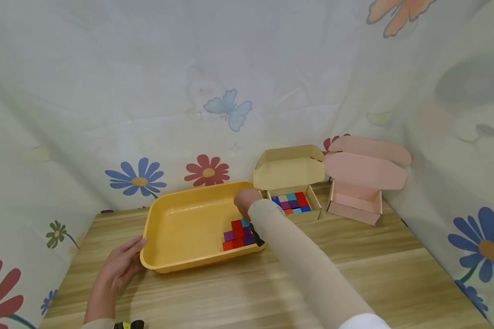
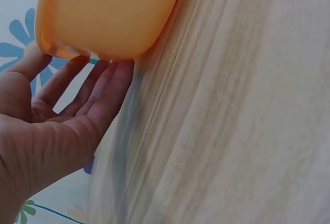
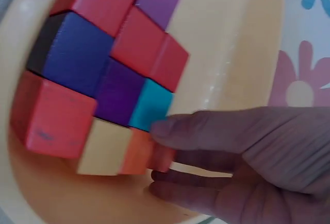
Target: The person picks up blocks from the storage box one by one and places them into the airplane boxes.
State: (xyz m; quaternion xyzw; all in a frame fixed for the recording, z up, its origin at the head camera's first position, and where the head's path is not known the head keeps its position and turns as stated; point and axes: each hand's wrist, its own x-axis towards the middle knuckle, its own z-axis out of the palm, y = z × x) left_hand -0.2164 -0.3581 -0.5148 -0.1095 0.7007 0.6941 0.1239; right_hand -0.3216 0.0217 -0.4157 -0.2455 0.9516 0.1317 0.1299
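Observation:
A yellow tray (image 1: 189, 265) lies on the table, with a cluster of coloured wooden blocks (image 1: 238, 235) in its near right corner. My left hand (image 1: 123, 262) holds the tray's left end, thumb at the rim and fingertips (image 2: 124, 67) against the outer wall. Over the tray's right side reaches my right hand (image 1: 247, 201). In the right wrist view its thumb and fingers pinch a small red block (image 3: 162, 157), at the end of a row beside an orange block (image 3: 136, 152) and a cream block (image 3: 104, 147). A teal block (image 3: 151, 105) sits right by the thumb.
Right of the tray stands an open cream cardboard box (image 1: 290, 169) with several coloured blocks (image 1: 294, 203) inside. Beside it, further right, is an open pink box (image 1: 354, 212). A floral cloth (image 1: 230, 68) hangs behind the wooden table (image 1: 214, 297). My right forearm crosses the tray's right edge.

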